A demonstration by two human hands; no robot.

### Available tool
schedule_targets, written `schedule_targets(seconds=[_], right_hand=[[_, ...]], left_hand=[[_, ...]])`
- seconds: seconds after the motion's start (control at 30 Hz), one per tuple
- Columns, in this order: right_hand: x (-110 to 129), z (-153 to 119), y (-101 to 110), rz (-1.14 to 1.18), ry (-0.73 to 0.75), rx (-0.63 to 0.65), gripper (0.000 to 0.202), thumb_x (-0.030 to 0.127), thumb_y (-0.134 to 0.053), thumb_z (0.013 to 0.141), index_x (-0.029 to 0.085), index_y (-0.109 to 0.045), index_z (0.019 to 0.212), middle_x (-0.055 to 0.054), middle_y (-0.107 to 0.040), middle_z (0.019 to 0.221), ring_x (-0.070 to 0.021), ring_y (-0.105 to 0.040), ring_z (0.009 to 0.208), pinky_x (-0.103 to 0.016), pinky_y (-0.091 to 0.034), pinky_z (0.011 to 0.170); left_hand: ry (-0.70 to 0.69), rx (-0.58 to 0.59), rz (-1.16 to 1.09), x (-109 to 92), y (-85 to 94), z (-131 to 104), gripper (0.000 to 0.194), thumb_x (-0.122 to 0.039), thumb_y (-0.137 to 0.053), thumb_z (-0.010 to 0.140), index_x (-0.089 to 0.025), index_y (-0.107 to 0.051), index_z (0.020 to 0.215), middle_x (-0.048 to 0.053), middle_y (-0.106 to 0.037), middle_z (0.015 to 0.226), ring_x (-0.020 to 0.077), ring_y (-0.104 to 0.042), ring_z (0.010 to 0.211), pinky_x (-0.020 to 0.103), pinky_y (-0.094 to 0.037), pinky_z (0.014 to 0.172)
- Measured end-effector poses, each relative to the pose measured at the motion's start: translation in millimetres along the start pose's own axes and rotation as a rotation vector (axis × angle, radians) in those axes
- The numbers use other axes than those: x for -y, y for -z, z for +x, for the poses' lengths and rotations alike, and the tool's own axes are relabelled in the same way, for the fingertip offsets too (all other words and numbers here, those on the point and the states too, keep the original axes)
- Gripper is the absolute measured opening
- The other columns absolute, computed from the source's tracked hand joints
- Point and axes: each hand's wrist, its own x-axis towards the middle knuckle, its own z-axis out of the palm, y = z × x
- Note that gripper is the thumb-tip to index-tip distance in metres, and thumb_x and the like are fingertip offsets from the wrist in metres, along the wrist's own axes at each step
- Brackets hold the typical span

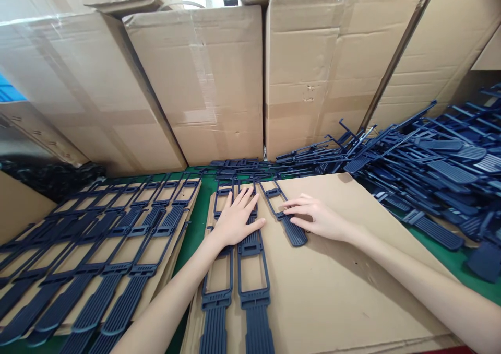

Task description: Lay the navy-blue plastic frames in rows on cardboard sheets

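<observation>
My left hand (237, 222) lies flat with fingers spread across dark blue plastic frame pieces set in lengthwise columns on a cardboard sheet (313, 302). Below that hand, a frame piece with a ribbed paddle end (255, 281) points toward me, and another (217, 281) runs alongside it. To the right, my right hand (313, 217) has its thumb and fingers closed on the side of a single ribbed frame piece (293, 231), which sits slightly slanted on the cardboard. The far ends of the pieces under my left hand are partly hidden.
On the left, another cardboard sheet (172, 260) carries several rows of the same pieces. A tangled heap of them (430, 166) rises at the right and stretches along the back. Large taped cartons (199, 82) wall off the far side. Green table surface (198, 228) shows between the sheets.
</observation>
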Motion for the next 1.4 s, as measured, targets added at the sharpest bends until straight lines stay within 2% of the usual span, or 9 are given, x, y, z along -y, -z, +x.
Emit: schedule_targets(seconds=[0.13,0.3,0.67,0.93,1.17,1.4], right_hand=[[3.5,1.1,-9.4,-0.012,0.023,-0.011,0.033,0.026,-0.049,0.094,0.022,-0.061,0.124,-0.009,-0.056,0.130,-0.0238,-0.049,0.110,-0.044,-0.043,0.098],[8.5,3.7,-16.3,-0.027,0.034,-0.036,0.035,0.028,-0.050,0.094,0.021,-0.057,0.128,-0.010,-0.056,0.129,-0.0240,-0.049,0.109,-0.045,-0.044,0.097],[7.4,3.4,-21.7,-0.160,0.021,-0.121,0.028,0.025,-0.050,0.093,0.019,-0.062,0.117,-0.009,-0.063,0.114,-0.0243,-0.052,0.102,-0.044,-0.047,0.090],[10.0,0.5,-27.0,-0.281,-0.019,-0.169,0.026,0.024,-0.049,0.094,0.016,-0.063,0.113,-0.010,-0.064,0.106,-0.0247,-0.052,0.096,-0.043,-0.048,0.085],[0.3,6.4,-36.2,-0.249,-0.006,-0.214,0.030,0.024,-0.045,0.095,0.016,-0.060,0.120,-0.010,-0.063,0.112,-0.0252,-0.051,0.099,-0.044,-0.049,0.087],[0.4,10.2,-43.9,-0.204,0.024,-0.233,0.031,0.024,-0.044,0.096,0.014,-0.058,0.122,-0.010,-0.063,0.114,-0.0260,-0.049,0.102,-0.045,-0.049,0.090]], left_hand=[[-0.006,-0.009,0.002,-0.2,-0.8,0.0,0.074,-0.066,-0.028,0.091,-0.021,-0.024,0.149,0.007,-0.014,0.157,0.0243,-0.004,0.145,0.050,-0.002,0.117],[-0.010,-0.010,0.004,0.2,-1.6,-0.1,0.075,-0.067,-0.028,0.091,-0.019,-0.025,0.149,0.008,-0.014,0.156,0.0253,-0.004,0.145,0.051,-0.001,0.116],[-0.003,0.003,0.006,-2.2,0.8,-0.3,0.076,-0.066,-0.028,0.091,-0.018,-0.024,0.149,0.009,-0.012,0.156,0.0255,-0.004,0.145,0.053,-0.002,0.116],[-0.001,-0.012,-0.003,-1.7,-0.2,-0.5,0.076,-0.067,-0.028,0.091,-0.018,-0.026,0.149,0.009,-0.015,0.156,0.0264,-0.007,0.145,0.053,-0.004,0.116],[-0.006,-0.019,-0.012,-1.6,-2.4,-0.4,0.075,-0.067,-0.028,0.090,-0.020,-0.026,0.149,0.008,-0.016,0.156,0.0261,-0.007,0.145,0.054,-0.003,0.116],[-0.013,-0.038,-0.022,-1.3,-3.9,-0.8,0.075,-0.068,-0.029,0.090,-0.021,-0.027,0.148,0.008,-0.018,0.156,0.0265,-0.008,0.145,0.054,-0.005,0.116]])
